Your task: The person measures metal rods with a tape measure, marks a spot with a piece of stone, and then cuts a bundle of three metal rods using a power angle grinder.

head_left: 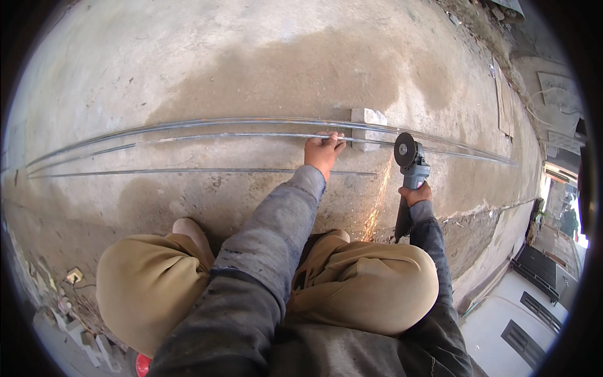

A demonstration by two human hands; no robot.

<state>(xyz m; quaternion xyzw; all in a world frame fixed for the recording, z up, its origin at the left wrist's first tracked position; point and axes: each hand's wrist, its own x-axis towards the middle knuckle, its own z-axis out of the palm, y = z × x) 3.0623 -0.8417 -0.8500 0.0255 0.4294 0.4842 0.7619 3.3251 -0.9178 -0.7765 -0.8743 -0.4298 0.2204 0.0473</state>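
My right hand is wrapped round the body of a grey angle grinder. Its dark cutting disc meets a long thin metal rod, and orange sparks stream down toward my right knee. Left of the disc, my left hand pinches that same rod. A pale concrete block sits between my hands, with the rod lying across it. Just beyond, several more rods run alongside, also over the block.
Nearer to me, a single separate rod lies on the concrete ground. A cable outlet box is on the ground at the left. A red object shows at the lower left. Rubble and boards line the right side.
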